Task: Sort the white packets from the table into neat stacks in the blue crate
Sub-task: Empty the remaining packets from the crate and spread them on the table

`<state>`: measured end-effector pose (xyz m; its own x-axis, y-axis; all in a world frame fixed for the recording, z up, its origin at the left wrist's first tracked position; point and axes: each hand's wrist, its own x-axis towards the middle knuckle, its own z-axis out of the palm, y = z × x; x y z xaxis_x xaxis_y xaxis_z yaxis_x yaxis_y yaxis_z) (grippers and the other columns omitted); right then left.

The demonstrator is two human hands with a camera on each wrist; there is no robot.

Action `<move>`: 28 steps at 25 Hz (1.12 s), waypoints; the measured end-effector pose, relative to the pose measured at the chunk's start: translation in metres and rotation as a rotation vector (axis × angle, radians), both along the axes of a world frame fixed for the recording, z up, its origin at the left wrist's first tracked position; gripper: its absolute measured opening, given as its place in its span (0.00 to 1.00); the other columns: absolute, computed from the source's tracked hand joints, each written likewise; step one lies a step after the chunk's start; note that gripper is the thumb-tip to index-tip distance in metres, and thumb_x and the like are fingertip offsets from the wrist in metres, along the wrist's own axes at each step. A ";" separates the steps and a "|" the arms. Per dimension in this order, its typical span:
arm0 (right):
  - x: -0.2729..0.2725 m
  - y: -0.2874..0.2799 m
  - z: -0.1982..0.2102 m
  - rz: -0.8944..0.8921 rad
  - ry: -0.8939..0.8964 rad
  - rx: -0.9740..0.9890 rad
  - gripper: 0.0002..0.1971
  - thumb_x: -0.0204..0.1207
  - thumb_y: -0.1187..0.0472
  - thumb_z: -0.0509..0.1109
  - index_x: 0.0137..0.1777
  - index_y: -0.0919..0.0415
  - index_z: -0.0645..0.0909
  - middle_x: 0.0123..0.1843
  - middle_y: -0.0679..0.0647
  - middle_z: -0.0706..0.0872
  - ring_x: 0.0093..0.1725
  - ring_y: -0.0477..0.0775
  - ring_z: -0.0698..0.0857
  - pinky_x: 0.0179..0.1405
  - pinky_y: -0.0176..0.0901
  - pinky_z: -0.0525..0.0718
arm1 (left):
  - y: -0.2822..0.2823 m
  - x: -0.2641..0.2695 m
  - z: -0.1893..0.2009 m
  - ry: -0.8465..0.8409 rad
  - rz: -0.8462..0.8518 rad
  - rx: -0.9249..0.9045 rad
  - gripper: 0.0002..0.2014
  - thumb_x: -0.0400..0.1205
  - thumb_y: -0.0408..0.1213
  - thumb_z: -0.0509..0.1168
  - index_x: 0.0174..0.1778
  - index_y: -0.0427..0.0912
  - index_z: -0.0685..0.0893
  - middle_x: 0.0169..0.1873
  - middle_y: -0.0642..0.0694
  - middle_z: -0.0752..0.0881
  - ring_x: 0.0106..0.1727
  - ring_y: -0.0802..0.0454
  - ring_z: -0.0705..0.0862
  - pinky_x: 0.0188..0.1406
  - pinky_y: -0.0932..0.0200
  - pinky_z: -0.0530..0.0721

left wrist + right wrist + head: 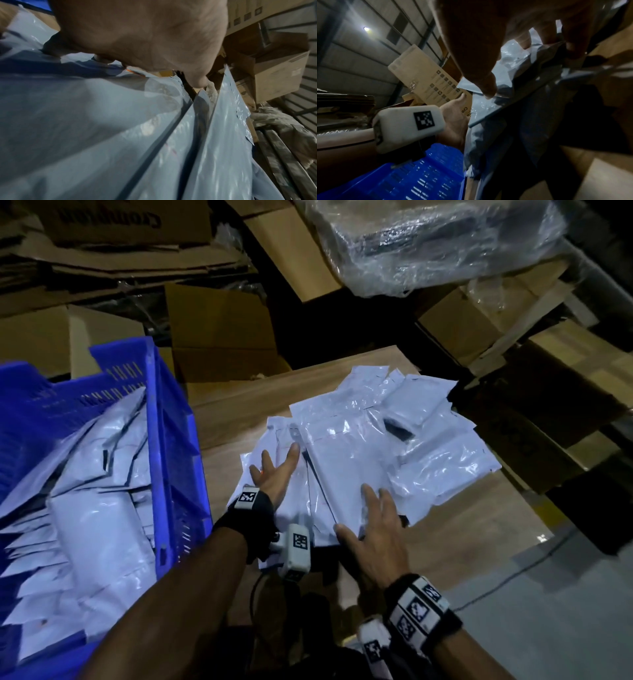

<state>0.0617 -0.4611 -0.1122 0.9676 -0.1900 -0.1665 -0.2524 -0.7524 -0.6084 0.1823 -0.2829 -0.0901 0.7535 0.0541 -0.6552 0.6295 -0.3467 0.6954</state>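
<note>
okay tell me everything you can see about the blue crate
The blue crate is a bright blue plastic bin with slotted, vented walls and a thick rim. It stands at the left beside the wooden table, tilted in the head view. Inside, glossy white packets lie loosely, leaning and overlapping rather than neatly stacked, reaching far up the walls. The left forearm passes over its near corner; neither hand touches it. Its base is hidden. A corner also shows in the right wrist view.

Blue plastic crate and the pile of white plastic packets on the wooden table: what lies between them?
In the head view, only bare wooden table lies between the blue plastic crate and the pile of white plastic packets.
</note>
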 end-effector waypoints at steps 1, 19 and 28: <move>0.004 0.005 -0.004 0.014 0.008 -0.002 0.42 0.77 0.41 0.71 0.86 0.48 0.55 0.86 0.61 0.53 0.84 0.63 0.56 0.80 0.56 0.61 | -0.001 0.000 -0.001 -0.018 -0.018 0.024 0.58 0.63 0.84 0.55 0.85 0.62 0.41 0.85 0.49 0.36 0.85 0.37 0.36 0.81 0.32 0.39; 0.102 0.083 -0.019 -0.006 0.106 0.215 0.49 0.63 0.35 0.61 0.85 0.54 0.56 0.77 0.63 0.64 0.76 0.69 0.66 0.74 0.59 0.66 | 0.031 0.083 -0.026 -0.316 -0.213 0.205 0.53 0.58 0.85 0.62 0.79 0.72 0.54 0.83 0.57 0.60 0.83 0.44 0.61 0.75 0.32 0.68; 0.099 -0.018 0.056 -0.005 -0.392 0.020 0.22 0.77 0.51 0.70 0.66 0.62 0.81 0.64 0.59 0.82 0.65 0.60 0.78 0.61 0.39 0.67 | 0.034 0.094 -0.026 -0.261 -0.359 0.392 0.62 0.62 0.76 0.69 0.85 0.59 0.40 0.86 0.47 0.42 0.86 0.40 0.43 0.83 0.37 0.49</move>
